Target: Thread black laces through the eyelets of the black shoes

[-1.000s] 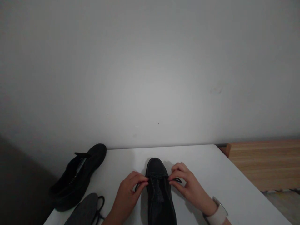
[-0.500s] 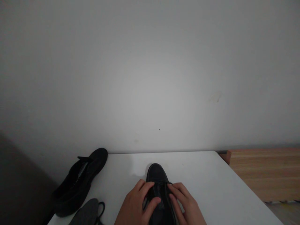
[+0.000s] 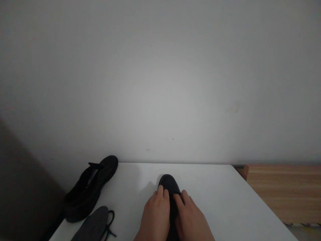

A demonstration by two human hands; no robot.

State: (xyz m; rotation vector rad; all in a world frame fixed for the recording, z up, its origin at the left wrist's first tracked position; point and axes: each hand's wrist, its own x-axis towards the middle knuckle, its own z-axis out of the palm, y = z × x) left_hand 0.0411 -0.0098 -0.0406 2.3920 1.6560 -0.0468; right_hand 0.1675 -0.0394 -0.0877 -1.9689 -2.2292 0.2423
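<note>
A black shoe (image 3: 168,182) lies toe-away on the white table, in the lower middle of the view. My left hand (image 3: 156,211) curls over its left side, fingertips at the lacing just behind the toe cap. Opposite it, my right hand (image 3: 189,212) grips the right side with bent fingers by the same lacing. Both hands cover most of the upper, so any lace between the fingers is hidden. The heel end runs out of view at the bottom.
At the left table edge stands a second black shoe (image 3: 82,199), its tongue sticking up. A dark grey insole (image 3: 94,222) lies nearer, with a black lace (image 3: 112,221) beside it. Behind rises a pale wall (image 3: 173,83); a wooden panel (image 3: 283,190) is at right.
My left hand has turned and closed in over the shoe's lacing, its thumb now out of sight. My right fingers have moved inward and forward. The view has shifted slightly.
</note>
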